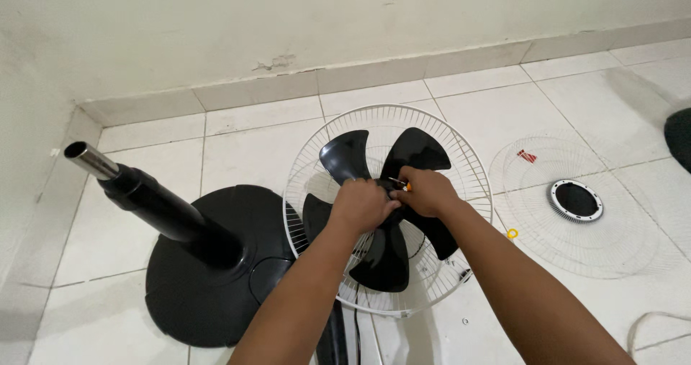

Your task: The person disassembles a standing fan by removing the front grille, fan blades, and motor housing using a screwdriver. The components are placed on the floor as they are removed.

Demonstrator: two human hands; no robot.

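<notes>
Soft, even, fairly bright indoor light fills the head view, with no hard glare. The white floor tiles (252,149) look slightly washed out, and faint diffuse shadows fall toward 6 o'clock under the black fan base (216,293). Focus is sharp centrally; straight tile joints bow near the edges, with mild softening at 3 o'clock.

I see a white tiled floor (252,149). On it lie a round black fan base (209,278), a white rear guard (461,163), a loose front grille (619,242) and a small yellow ring (512,233).
</notes>
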